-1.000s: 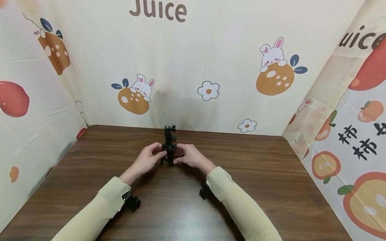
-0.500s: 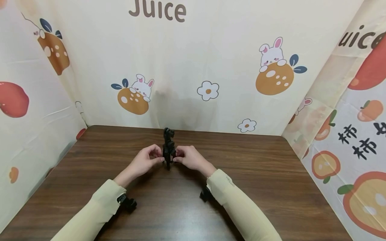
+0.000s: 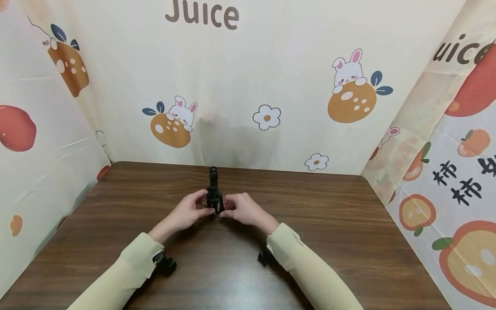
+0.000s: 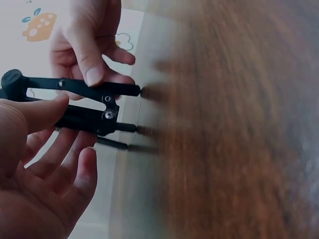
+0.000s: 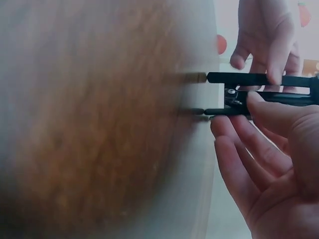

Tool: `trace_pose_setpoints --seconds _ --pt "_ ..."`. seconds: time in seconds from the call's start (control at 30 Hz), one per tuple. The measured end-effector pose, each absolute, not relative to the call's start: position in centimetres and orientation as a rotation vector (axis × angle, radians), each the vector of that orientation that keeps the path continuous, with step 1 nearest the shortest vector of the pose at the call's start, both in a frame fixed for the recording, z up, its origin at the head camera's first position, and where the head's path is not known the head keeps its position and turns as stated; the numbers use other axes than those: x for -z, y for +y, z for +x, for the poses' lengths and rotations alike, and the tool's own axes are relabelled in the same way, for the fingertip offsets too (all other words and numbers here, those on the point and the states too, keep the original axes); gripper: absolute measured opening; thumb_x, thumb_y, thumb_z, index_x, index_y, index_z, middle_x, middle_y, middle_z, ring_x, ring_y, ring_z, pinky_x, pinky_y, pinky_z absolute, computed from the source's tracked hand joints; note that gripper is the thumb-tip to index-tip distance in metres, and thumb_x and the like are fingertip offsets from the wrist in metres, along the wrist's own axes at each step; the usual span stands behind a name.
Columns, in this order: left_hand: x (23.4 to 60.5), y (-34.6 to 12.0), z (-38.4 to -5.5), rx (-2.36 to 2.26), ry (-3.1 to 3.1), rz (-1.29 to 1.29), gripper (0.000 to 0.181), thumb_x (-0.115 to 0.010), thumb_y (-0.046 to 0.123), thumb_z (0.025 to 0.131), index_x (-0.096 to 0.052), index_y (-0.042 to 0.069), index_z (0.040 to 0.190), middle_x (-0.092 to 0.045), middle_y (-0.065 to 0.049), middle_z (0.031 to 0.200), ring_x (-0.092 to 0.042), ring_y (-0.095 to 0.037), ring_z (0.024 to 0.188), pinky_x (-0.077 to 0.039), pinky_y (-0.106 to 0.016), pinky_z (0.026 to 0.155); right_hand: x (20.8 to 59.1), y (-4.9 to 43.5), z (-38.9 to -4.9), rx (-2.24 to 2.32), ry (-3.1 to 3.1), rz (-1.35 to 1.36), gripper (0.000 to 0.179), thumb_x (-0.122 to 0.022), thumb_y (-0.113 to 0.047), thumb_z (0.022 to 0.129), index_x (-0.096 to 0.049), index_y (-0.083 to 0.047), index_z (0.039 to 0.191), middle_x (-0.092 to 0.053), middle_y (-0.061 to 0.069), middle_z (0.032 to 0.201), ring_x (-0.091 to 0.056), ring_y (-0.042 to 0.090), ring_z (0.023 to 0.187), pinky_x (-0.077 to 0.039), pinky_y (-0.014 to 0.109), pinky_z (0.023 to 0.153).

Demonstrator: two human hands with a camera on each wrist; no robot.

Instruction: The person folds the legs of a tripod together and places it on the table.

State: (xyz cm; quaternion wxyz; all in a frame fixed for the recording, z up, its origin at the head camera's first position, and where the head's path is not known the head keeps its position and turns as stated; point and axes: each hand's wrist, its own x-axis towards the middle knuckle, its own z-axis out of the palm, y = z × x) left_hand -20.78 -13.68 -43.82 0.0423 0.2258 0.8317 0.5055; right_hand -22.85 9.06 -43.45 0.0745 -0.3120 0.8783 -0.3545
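Note:
A small black tripod stands upright near the back of the table, its legs close together and pointing down. From the left, my left hand holds it low, and my right hand holds it low from the right. In the left wrist view, the left thumb lies over the tripod with fingers behind it, while the right hand has its thumb on one leg. The right wrist view shows three leg tips at the tabletop and the right thumb pressed against the tripod.
The brown wooden table ends at a back edge just behind the tripod. A printed curtain hangs along the back and both sides. Black wrist cameras hang below the sleeves.
The tripod has turned about its upright axis, so its top knobs no longer show in profile. Both hands have moved slightly toward the person and keep hold of the lower part.

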Motion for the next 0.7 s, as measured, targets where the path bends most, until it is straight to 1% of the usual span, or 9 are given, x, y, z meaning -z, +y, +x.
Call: trace_pose_setpoints --seconds 0.1,0.17,0.23,0.3,0.37,0.4,0.47,0.6,0.7 --pt "43.82 -13.69 -20.83 -1.537 2.553 0.710 0.027 -0.073 0.008 0.091 -0.066 0.008 0.117 -0.070 0.000 0.101 -0.064 -0.020 0.095 -0.048 -0.042 0.087 43.40 8.90 -22.52 1.073 2.598 -0.931 0.017 -0.083 -0.016 0.083 -0.067 -0.014 0.090 -0.069 -0.009 0.079 -0.064 0.002 0.072 -0.051 0.022 0.066" --pt "43.82 -13.72 -20.86 -1.542 2.548 0.714 0.028 -0.072 0.007 0.091 -0.068 0.008 0.119 -0.071 -0.001 0.103 -0.065 -0.020 0.095 -0.049 -0.042 0.086 43.46 8.80 -22.43 1.074 2.606 -0.908 0.025 -0.085 -0.016 0.080 -0.066 -0.013 0.095 -0.071 -0.007 0.084 -0.066 0.003 0.077 -0.052 0.023 0.071" --pt "43.80 -13.74 -20.88 -1.548 2.536 0.719 0.030 -0.072 0.007 0.092 -0.068 0.008 0.121 -0.072 -0.002 0.106 -0.066 -0.019 0.095 -0.049 -0.042 0.086 43.48 8.72 -22.45 1.059 2.642 -0.878 0.037 -0.087 -0.018 0.078 -0.064 -0.013 0.106 -0.072 -0.005 0.095 -0.067 0.005 0.088 -0.052 0.025 0.080" --pt "43.75 -13.76 -20.85 -1.555 2.527 0.718 0.032 -0.072 0.007 0.091 -0.068 0.009 0.123 -0.072 -0.002 0.108 -0.066 -0.019 0.096 -0.050 -0.042 0.086 43.48 8.64 -22.54 1.043 2.660 -0.859 0.054 -0.089 -0.019 0.075 -0.060 -0.012 0.121 -0.070 -0.002 0.109 -0.065 0.009 0.101 -0.050 0.029 0.090" --pt "43.73 -13.78 -20.80 -1.555 2.525 0.726 0.032 -0.072 0.007 0.091 -0.069 0.009 0.123 -0.072 -0.003 0.109 -0.067 -0.019 0.096 -0.050 -0.043 0.086 43.53 8.52 -22.66 1.012 2.655 -0.862 0.070 -0.090 -0.021 0.074 -0.055 -0.012 0.133 -0.068 0.000 0.117 -0.062 0.011 0.111 -0.046 0.033 0.097" --pt "43.70 -13.79 -20.77 -1.554 2.525 0.730 0.031 -0.072 0.007 0.092 -0.069 0.009 0.123 -0.072 -0.003 0.109 -0.067 -0.019 0.096 -0.050 -0.043 0.086 43.58 8.46 -22.74 0.988 2.653 -0.876 0.074 -0.090 -0.023 0.074 -0.053 -0.012 0.137 -0.068 -0.001 0.119 -0.061 0.011 0.112 -0.045 0.033 0.099" --pt "43.70 -13.75 -20.75 -1.546 2.531 0.731 0.028 -0.072 0.006 0.092 -0.071 0.009 0.120 -0.072 -0.002 0.108 -0.067 -0.019 0.096 -0.050 -0.044 0.087 43.70 8.33 -22.84 0.971 2.626 -0.897 0.076 -0.091 -0.023 0.074 -0.053 -0.012 0.139 -0.069 -0.002 0.116 -0.062 0.010 0.109 -0.045 0.032 0.098" --pt "43.66 -13.71 -20.77 -1.523 2.558 0.719 0.023 -0.071 0.005 0.091 -0.075 0.010 0.113 -0.073 0.000 0.101 -0.066 -0.018 0.094 -0.050 -0.043 0.085 43.87 8.20 -22.94 0.949 2.626 -0.913 0.065 -0.090 -0.025 0.073 -0.060 -0.015 0.129 -0.070 -0.008 0.100 -0.063 0.008 0.092 -0.048 0.026 0.085" --pt "43.55 -13.73 -20.78 -1.515 2.577 0.694 0.020 -0.073 0.005 0.090 -0.076 0.011 0.109 -0.074 0.000 0.094 -0.066 -0.016 0.089 -0.050 -0.039 0.081 43.84 8.19 -23.00 0.943 2.642 -0.919 0.059 -0.090 -0.026 0.074 -0.063 -0.015 0.126 -0.069 -0.010 0.095 -0.063 0.009 0.087 -0.048 0.025 0.081"
